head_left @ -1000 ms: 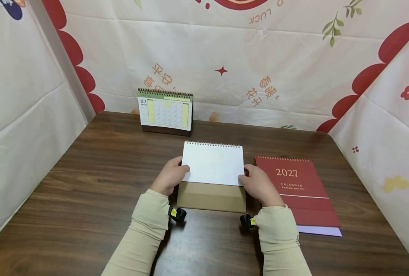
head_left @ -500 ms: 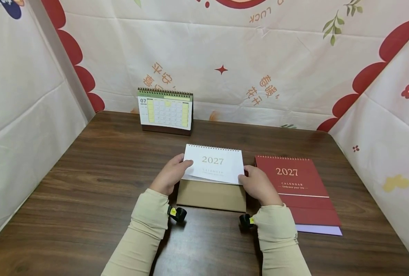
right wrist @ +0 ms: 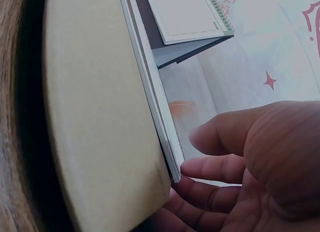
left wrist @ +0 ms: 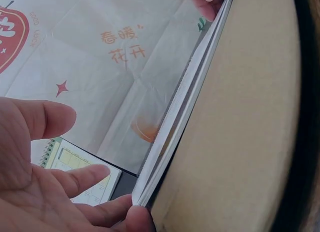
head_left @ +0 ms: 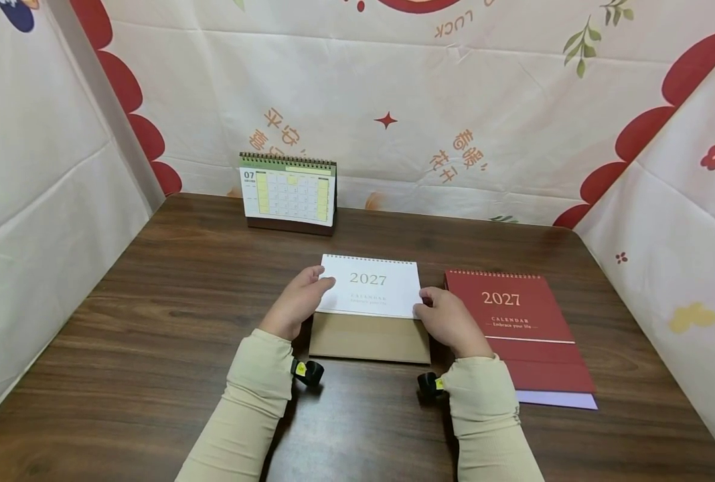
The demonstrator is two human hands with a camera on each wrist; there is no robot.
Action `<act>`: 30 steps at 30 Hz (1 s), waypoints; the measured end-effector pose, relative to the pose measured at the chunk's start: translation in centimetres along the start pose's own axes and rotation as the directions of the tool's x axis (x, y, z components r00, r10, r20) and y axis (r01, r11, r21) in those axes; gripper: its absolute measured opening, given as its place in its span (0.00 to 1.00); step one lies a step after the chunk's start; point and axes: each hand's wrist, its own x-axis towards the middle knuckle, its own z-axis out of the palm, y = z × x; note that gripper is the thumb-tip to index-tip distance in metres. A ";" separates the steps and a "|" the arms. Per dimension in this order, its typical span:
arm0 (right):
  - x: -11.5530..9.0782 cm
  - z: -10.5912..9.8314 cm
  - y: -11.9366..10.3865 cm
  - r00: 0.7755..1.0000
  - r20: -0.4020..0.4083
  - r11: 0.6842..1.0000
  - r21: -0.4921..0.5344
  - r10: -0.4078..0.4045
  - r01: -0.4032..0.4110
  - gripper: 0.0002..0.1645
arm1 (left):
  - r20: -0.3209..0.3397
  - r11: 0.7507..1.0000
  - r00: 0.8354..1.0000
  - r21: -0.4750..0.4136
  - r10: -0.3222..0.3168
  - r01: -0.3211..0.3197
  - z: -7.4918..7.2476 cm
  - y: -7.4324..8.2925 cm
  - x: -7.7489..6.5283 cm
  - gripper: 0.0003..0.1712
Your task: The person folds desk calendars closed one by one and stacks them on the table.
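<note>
A white 2027 desk calendar [head_left: 383, 294] with a tan stand [head_left: 369, 338] sits at the middle of the table in the head view, its cover facing up toward me. My left hand [head_left: 293, 302] is at its left edge. In the left wrist view, the lower fingertips touch the corner of the pages [left wrist: 167, 129], while thumb and index finger stand apart from them. At the opposite edge is my right hand [head_left: 454, 321]. The right wrist view has its fingers [right wrist: 210, 197] against the page edges, with the thumb spread away.
A calendar with a green header [head_left: 288, 191] stands upright at the back left. To the right, a red 2027 calendar [head_left: 529, 365] lies close to my right hand, a lilac sheet [head_left: 556, 399] showing under its lower edge. A printed cloth [head_left: 333, 73] hangs behind the wooden table [head_left: 122, 321].
The blank white page facing me a second ago is now covered by the white cover reading 2027. My left thumb has lifted off the page, and the calendar leans back slightly more.
</note>
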 end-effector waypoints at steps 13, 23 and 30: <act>-0.1 -0.6 -0.3 0.999 -0.039 1.000 0.002 0.013 -0.013 0.22 | 0.000 0.998 0.999 0.045 0.046 -0.045 0.1 0.4 -0.4 0.27; -0.1 -0.6 -0.2 0.998 -0.062 1.000 0.005 0.031 -0.031 0.21 | -0.015 0.997 0.999 0.070 0.044 -0.043 0.2 0.7 -0.7 0.28; 0.1 -0.2 -0.2 0.997 -0.066 0.999 -0.002 -0.044 0.044 0.28 | -0.026 0.968 0.991 0.219 0.130 -0.121 0.5 1.0 -1.2 0.31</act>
